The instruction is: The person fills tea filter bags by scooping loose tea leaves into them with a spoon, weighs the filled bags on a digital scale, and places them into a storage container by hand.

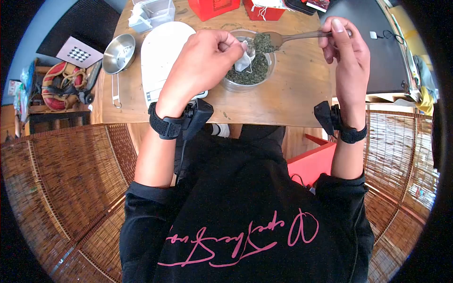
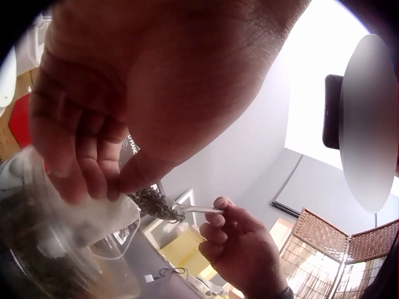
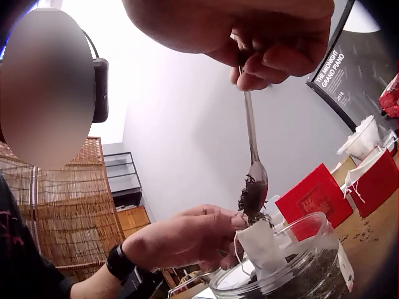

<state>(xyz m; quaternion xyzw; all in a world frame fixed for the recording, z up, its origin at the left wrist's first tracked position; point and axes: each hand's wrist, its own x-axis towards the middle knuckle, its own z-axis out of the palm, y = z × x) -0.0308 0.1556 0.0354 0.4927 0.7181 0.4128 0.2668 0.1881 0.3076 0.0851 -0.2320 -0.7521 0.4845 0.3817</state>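
My left hand [image 1: 200, 59] pinches a small white tea bag [image 1: 243, 64] by its top, over a clear round jar [image 1: 245, 87] of dark green loose tea leaves [image 1: 256, 73]. A thin string loops from the bag [image 3: 257, 246] in the right wrist view. Held by its handle in my right hand [image 1: 348, 52] is a metal spoon [image 1: 302, 35], reaching in from the right. Its bowl carries a heap of tea leaves [image 1: 265, 43] and tips down right at the bag's mouth, as the right wrist view shows. Leaves lie between spoon [image 3: 252, 134] and bag there.
A white flat scale [image 1: 163, 47] lies left of the jar, with a small metal pan [image 1: 119, 55] beyond it. At the back stand a clear plastic box [image 1: 160, 16] and red boxes [image 1: 212, 8] with white bags. Woven screens [image 1: 71, 165] flank the wooden table [image 1: 295, 89].
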